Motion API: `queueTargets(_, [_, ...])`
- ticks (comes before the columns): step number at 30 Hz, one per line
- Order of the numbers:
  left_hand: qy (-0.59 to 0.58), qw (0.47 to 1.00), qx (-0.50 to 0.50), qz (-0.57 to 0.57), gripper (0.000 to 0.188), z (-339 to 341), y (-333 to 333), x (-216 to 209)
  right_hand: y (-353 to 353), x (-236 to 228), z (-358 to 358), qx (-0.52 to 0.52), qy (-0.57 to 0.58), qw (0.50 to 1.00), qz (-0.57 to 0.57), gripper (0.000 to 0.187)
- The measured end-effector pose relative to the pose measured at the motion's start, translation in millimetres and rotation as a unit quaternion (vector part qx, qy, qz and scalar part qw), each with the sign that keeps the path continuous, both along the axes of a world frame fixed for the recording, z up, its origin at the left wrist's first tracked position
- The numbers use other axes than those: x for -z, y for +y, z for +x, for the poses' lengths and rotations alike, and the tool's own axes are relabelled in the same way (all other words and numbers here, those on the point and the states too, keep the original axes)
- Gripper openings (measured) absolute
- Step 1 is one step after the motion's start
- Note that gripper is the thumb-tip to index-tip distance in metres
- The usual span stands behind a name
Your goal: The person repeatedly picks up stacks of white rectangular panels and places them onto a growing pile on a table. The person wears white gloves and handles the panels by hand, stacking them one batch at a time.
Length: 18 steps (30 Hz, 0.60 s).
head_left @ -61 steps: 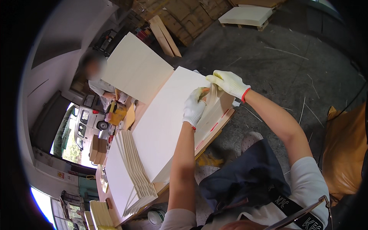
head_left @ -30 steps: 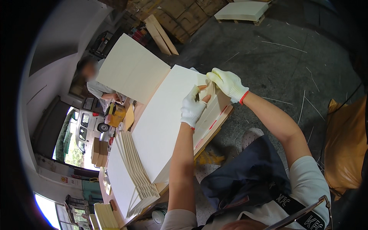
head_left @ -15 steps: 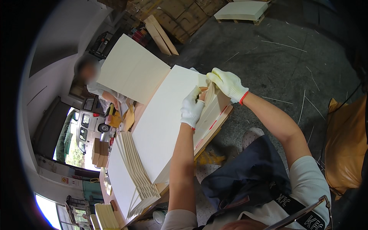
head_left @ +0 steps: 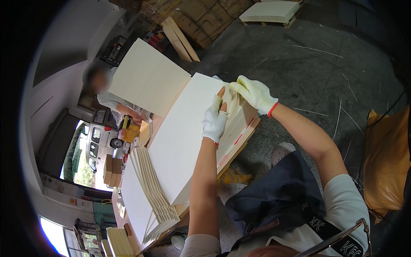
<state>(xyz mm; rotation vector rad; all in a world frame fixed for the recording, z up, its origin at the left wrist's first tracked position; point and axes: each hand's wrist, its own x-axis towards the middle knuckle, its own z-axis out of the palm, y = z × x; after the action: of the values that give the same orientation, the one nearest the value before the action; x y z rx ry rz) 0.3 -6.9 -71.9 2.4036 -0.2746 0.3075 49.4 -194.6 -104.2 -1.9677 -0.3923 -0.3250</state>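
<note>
A thick stack of large white paper or board sheets (head_left: 184, 132) lies on the table in front of me. My right hand (head_left: 256, 95), in a white knitted glove with a red cuff, pinches the lifted far-right corner of several sheets (head_left: 233, 105). Those upper sheets curl up and fan apart there. On the left side of this corner rests my left hand (head_left: 214, 120), gloved too, with bare fingertips poking out. Its index finger points forward and its thumb is spread away. The fingers under the glove's palm side are partly hidden.
A fanned pile of cream sheets (head_left: 156, 192) sits at the near left. Across the table a co-worker's hand (head_left: 136, 118) is beside a yellow object (head_left: 129, 130) and a raised large sheet (head_left: 147, 79). An orange sack (head_left: 387, 162) stands right; pale strips litter the floor (head_left: 317, 64).
My left hand's fingers have straightened and spread from their curl at the sheet edges. My right hand stays at the corner. The co-worker's hand has shifted slightly right with the yellow object.
</note>
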Motion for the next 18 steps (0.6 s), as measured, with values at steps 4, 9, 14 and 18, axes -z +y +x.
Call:
queueTargets(4, [0.0, 0.999, 0.027, 0.033, 0.026, 6.4, 9.8, 4.3, 0.4, 2.7, 2.8, 0.002, -0.009, 1.0, -0.01, 0.04])
queueTargets(9, [0.037, 0.996, -0.005, 0.075, 0.034, 1.8, -1.8, -1.3, 0.2, 6.3, 2.2, 0.007, -0.015, 1.0, 0.002, 0.039])
queueTargets(14, [0.068, 0.998, -0.012, 0.006, 0.037, 5.7, 4.0, 3.9, 0.7, 5.6, 2.5, 0.004, -0.013, 1.0, -0.001, 0.039])
queueTargets(18, [0.029, 0.999, 0.021, 0.02, 0.041, 7.1, 5.0, 7.1, -0.2, 6.7, 3.2, 0.008, -0.01, 1.0, 0.002, 0.04])
